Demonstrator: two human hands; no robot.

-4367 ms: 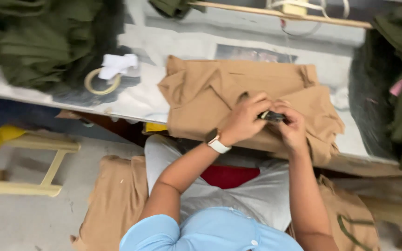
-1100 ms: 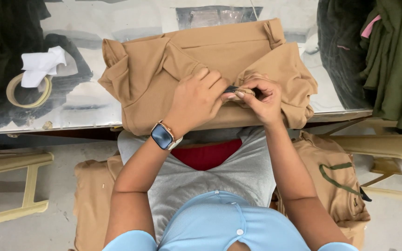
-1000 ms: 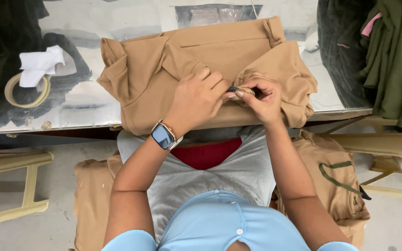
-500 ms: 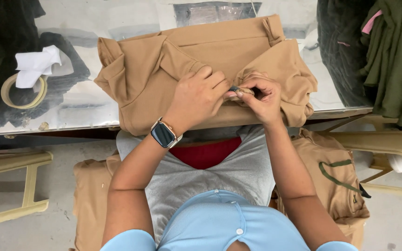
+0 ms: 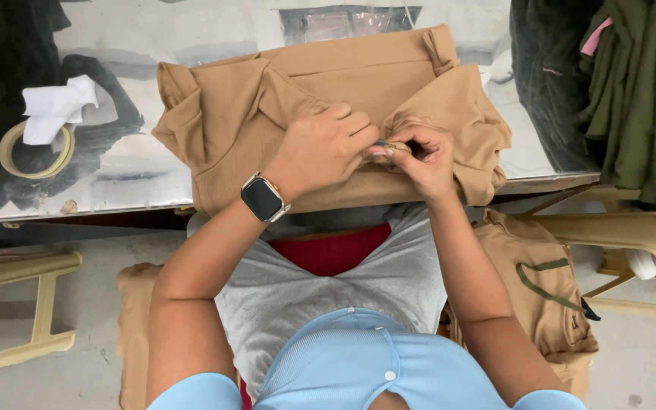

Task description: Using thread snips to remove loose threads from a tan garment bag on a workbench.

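Observation:
A tan garment (image 5: 267,106) lies folded on the shiny worktable (image 5: 138,163), its near edge hanging over the table's front. My left hand (image 5: 320,148), with a dark watch (image 5: 263,199) on the wrist, presses down on the cloth and pinches a fold. My right hand (image 5: 423,156) meets it fingertip to fingertip and grips a small dark tool against the fabric; most of the tool is hidden by my fingers.
A roll of tape (image 5: 20,152) with a crumpled white paper (image 5: 58,106) on it sits at the table's left. Dark green garments (image 5: 639,91) pile up at the right. More tan cloth (image 5: 548,304) lies below, beside pale stool frames (image 5: 632,235).
Since 4.4 s ago the view has swung so the garment sits centred. Over the last second both hands have stayed on the same spot of cloth, with only small finger movements.

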